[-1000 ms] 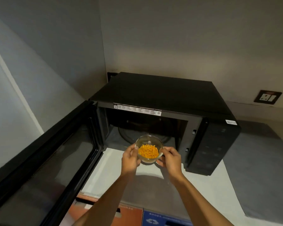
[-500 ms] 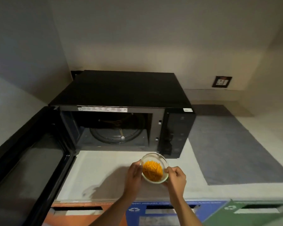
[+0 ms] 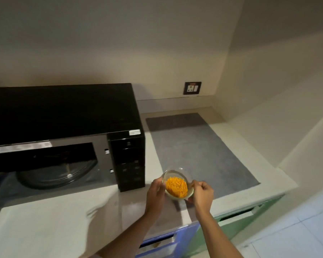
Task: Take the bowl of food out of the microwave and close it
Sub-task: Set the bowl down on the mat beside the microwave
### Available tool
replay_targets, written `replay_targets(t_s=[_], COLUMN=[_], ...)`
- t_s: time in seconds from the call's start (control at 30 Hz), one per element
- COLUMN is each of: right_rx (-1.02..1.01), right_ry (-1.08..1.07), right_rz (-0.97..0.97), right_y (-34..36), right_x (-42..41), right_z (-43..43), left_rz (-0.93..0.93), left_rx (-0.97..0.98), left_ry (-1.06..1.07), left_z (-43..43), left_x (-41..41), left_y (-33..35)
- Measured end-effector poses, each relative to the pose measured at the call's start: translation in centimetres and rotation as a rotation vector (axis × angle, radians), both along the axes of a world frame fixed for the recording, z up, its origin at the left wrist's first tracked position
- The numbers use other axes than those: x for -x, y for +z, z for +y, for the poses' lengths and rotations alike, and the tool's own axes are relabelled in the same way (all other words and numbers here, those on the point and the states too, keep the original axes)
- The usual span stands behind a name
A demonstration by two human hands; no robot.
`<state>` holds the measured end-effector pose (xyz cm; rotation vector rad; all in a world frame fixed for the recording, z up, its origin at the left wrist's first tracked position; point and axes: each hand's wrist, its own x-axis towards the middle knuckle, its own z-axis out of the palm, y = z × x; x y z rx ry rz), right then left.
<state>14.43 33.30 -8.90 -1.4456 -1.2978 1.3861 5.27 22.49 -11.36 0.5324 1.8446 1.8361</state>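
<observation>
Glass bowl (image 3: 177, 181) of orange shreds (image 3: 176, 186), gripped by left hand (image 3: 155, 194) and right hand (image 3: 202, 195), beside open microwave (image 3: 63, 135).

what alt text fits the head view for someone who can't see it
Two hands, left and right, hold a glass bowl of orange food over a pale counter, right of a black microwave with its cavity open. A grey mat lies beyond the bowl.

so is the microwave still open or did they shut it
Open. The microwave cavity and its glass turntable are exposed, with no door across the front. The glass bowl is outside, held in the left hand and right hand.
</observation>
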Motion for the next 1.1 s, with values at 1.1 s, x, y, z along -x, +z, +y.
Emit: replay_targets(t_s=[1.1], right_rx=[-0.008], right_ry=[0.320], right_rz=[0.137], right_y=[-4.5], right_x=[5.8], right_z=[21.0], left_rz=[-0.053], left_rx=[0.258], left_ry=[-0.021], left_z=[21.8], left_x=[5.3], left_y=[2.4])
